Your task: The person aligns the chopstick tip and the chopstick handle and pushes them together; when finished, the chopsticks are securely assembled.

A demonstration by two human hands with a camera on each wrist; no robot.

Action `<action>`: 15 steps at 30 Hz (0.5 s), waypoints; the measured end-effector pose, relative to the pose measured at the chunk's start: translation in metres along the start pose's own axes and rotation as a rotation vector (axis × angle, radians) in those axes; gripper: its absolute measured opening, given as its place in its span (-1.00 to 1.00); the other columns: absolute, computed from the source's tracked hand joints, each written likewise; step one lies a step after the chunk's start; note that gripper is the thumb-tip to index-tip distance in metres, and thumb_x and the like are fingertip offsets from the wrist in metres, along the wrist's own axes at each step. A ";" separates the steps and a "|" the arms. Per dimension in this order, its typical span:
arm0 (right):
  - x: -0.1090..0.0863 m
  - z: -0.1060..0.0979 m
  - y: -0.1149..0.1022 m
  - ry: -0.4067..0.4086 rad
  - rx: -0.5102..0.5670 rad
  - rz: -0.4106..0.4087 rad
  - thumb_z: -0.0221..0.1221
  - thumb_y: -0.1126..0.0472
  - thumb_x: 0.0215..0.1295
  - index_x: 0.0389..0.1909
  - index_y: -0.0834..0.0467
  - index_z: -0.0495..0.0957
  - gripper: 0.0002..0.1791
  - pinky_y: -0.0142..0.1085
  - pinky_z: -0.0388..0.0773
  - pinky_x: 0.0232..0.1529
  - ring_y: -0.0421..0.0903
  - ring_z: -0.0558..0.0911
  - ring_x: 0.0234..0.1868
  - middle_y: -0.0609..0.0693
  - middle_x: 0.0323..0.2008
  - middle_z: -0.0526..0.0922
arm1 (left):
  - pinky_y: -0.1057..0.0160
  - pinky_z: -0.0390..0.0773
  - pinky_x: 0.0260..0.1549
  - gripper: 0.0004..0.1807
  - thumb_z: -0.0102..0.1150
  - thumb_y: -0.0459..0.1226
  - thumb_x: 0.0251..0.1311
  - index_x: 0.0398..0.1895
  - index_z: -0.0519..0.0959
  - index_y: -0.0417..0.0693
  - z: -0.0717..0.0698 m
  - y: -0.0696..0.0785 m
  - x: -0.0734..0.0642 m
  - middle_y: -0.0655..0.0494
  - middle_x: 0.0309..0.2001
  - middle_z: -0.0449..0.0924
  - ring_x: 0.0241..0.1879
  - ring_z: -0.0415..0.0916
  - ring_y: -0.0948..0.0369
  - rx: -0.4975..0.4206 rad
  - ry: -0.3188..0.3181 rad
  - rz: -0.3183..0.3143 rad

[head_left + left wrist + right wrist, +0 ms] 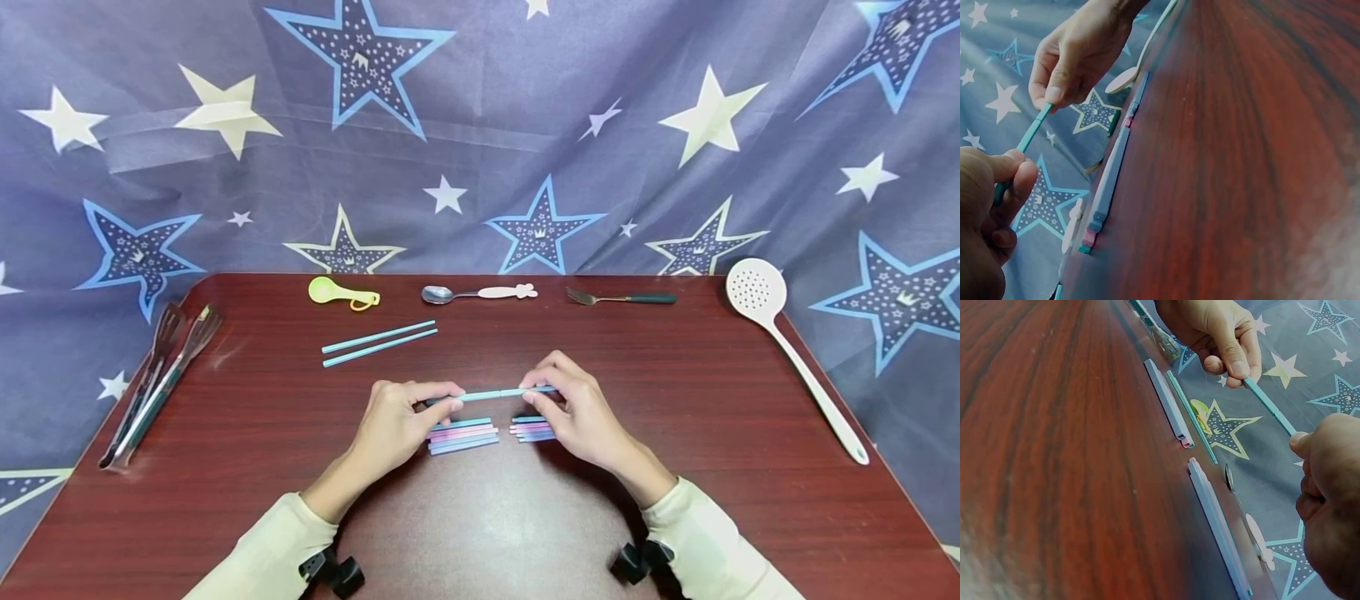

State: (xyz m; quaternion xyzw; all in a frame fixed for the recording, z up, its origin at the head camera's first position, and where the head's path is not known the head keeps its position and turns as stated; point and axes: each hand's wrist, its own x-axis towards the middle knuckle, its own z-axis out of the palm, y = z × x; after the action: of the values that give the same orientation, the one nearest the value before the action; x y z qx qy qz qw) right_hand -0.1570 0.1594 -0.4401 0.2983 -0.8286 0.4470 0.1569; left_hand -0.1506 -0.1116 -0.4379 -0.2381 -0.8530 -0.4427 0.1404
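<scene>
Pinching one end of a blue stick (pixel 482 395), left hand (pixel 397 422) near a pile of pastel sticks (pixel 465 436), the blue stick raised off the table (pixel 247 408), perhaps jointed midway, a second pile (pixel 531 429) alongside, right hand (pixel 581 410) pinching the other end

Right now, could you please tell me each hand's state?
Left hand: closed, pinching the left part of a blue stick.
Right hand: closed, pinching its right part.
</scene>
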 end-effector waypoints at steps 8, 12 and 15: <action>-0.002 0.004 0.001 0.021 0.017 0.004 0.32 0.42 0.31 -0.23 0.09 0.68 -0.85 -0.50 0.37 -0.37 -0.25 0.46 -0.38 -0.08 -0.28 0.59 | 0.50 0.18 -0.74 -0.89 0.50 -0.31 0.14 -0.29 0.83 0.11 0.003 -0.001 -0.001 0.27 -0.67 0.65 -0.69 0.39 0.55 -0.016 0.016 0.008; -0.002 0.005 0.001 0.021 0.020 -0.006 0.33 0.41 0.31 -0.22 0.09 0.69 -0.85 -0.49 0.38 -0.37 -0.25 0.48 -0.37 -0.08 -0.28 0.60 | 0.49 0.20 -0.73 -0.88 0.50 -0.32 0.13 -0.30 0.83 0.11 0.003 -0.002 -0.001 0.23 -0.70 0.65 -0.69 0.41 0.53 -0.010 0.019 0.016; -0.002 0.006 0.002 0.018 0.020 -0.007 0.33 0.40 0.32 -0.23 0.10 0.69 -0.86 -0.47 0.39 -0.37 -0.24 0.48 -0.36 -0.08 -0.28 0.60 | 0.49 0.20 -0.73 -0.89 0.50 -0.31 0.14 -0.30 0.83 0.11 0.004 -0.003 -0.001 0.22 -0.72 0.64 -0.71 0.39 0.51 -0.006 0.016 0.014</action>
State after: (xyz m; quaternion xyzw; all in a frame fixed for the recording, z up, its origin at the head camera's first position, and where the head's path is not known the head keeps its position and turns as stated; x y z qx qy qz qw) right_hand -0.1570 0.1561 -0.4459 0.2987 -0.8216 0.4575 0.1628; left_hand -0.1511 -0.1103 -0.4430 -0.2408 -0.8488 -0.4464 0.1494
